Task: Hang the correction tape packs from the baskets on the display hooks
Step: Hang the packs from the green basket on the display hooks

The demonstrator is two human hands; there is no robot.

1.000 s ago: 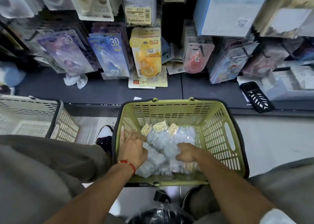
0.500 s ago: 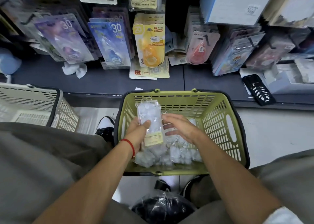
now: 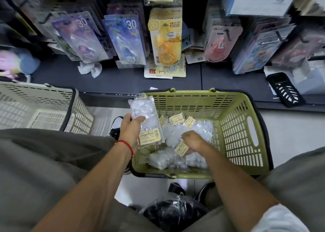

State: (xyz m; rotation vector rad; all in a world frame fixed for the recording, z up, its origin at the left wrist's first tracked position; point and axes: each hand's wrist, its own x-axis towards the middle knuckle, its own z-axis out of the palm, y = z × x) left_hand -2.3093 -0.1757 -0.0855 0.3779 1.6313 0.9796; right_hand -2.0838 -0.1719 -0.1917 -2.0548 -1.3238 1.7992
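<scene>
So half a sec ago both hands were up on the same clear plastic correction tape pack w/ the yellow label (image 3: 146,122). Now the left hand (image 3: 131,126) has it alone, thumb across the front and fingers curled behind, pack held upright over the near-left corner of the green slotted plastic basket (image 3: 235,135). The right hand (image 3: 194,142) has dropped back into the pile of loose clear packs (image 3: 175,154) and its fingers are curled round another yellow-label one, afaict a proper grip but the fingertips are hidden so can't swear to it. Reads to me like stacking up a few packs before going to the hooks, so nothing hung yet from this grab.

Room-wise: the basket walls are tall around the right hand, so it has to lift straight up before going fwd. The beige slotted basket (image 3: 44,108) sits just left, apart from the green one. Dark shelf ledge (image 3: 123,80) runs between the basket and the hanging purple and yellow carded tape packs (image 3: 164,41); those rows look pretty full, can't see a free hook from here.
</scene>
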